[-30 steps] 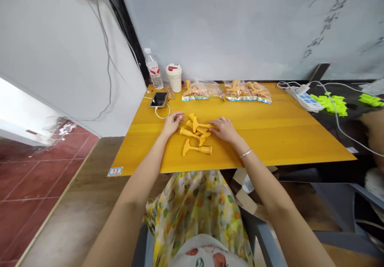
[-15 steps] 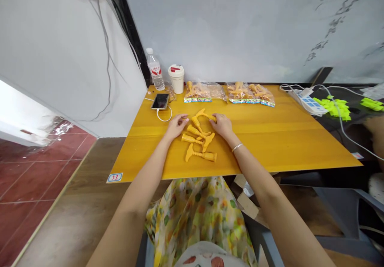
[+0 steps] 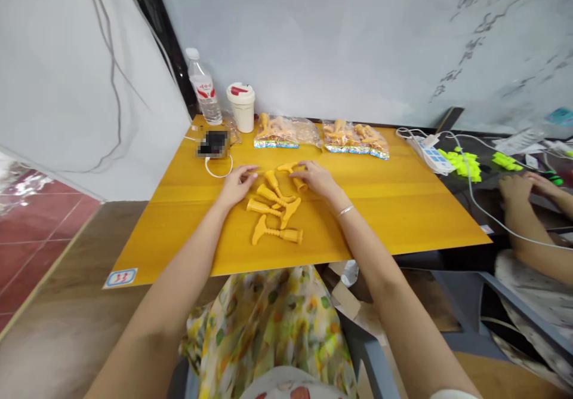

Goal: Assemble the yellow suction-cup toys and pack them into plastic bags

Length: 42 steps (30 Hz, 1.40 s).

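Several yellow plastic toy hammers with twisted handles lie in a loose group on the table. My right hand (image 3: 316,179) has its fingers on the farthest toy hammer (image 3: 299,183), gripping it near its handle; the fingers hide part of it. To the left of the group, my left hand (image 3: 238,185) rests with its thumb and fingers apart and nothing in them. Between my hands, a few toy hammers overlap, among them one with its head (image 3: 290,212) toward the right. Closest to me, another toy hammer (image 3: 276,232) lies sideways with its head to the left.
Along the back of the yellow table (image 3: 358,208) are bagged yellow toys (image 3: 356,139), a lidded cup (image 3: 242,109), a water bottle (image 3: 205,91) and a cabled phone (image 3: 213,144). At right are a power strip (image 3: 432,155), bright green pieces (image 3: 463,163) and another person's hands (image 3: 519,189).
My right hand has drawn one toy hammer away from the others toward the back and turned it. My left hand stays beside the group. The view has swung right, bringing another person's hands into sight.
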Tool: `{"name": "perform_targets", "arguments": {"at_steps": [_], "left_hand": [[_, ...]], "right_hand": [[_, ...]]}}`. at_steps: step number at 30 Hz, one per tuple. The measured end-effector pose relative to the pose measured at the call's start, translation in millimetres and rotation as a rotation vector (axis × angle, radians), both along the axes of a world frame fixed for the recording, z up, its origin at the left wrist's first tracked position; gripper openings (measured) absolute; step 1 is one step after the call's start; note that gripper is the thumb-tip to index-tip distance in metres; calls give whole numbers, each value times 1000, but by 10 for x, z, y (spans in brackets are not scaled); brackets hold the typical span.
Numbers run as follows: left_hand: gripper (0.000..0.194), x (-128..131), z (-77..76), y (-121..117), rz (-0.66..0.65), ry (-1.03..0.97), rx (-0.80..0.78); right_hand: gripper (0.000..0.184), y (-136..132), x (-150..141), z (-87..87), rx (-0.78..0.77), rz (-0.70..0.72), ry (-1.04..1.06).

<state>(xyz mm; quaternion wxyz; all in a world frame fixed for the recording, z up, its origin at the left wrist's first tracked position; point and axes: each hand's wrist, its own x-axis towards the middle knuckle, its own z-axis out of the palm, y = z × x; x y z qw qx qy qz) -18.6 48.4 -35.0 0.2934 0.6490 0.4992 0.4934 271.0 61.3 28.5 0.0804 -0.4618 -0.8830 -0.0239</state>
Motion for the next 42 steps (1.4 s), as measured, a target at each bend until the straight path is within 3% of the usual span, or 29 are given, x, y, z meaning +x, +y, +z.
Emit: {"name": "perform_targets", "arguments": {"at_steps": [5,9,12,15,19,24,29,32,42], "left_hand": [[36,0,0,3,1,-15,-9],[35,6,-22,33,7,-33,-26],[38,2,-60,65,29,-43,-39],[38,-1,-72,70,35,-45,-41],[35,-8,-36,39,31,-45,-49],[34,0,-3,19,31,-49,-82],[35,9,3,33,36,-26,-90],[33,7,-10,31,37,-17,-59],[34,-7,-91,66,32,-86,-81]], "right_hand": [[27,103,120,27,58,40,-70],[28,82,226,9,17,-107,-70],[32,50,124,1,-9,-249,-63],[32,64,-146,10,-32,-288,-40],[32,130,-502,67,-86,-285,-7],[37,28,-661,152,1,-259,76],[45,-186,-778,200,-197,-240,-12],[40,-233,-851,232,-255,-249,-78],[33,-160,-847,191,-105,-163,-101]]}}
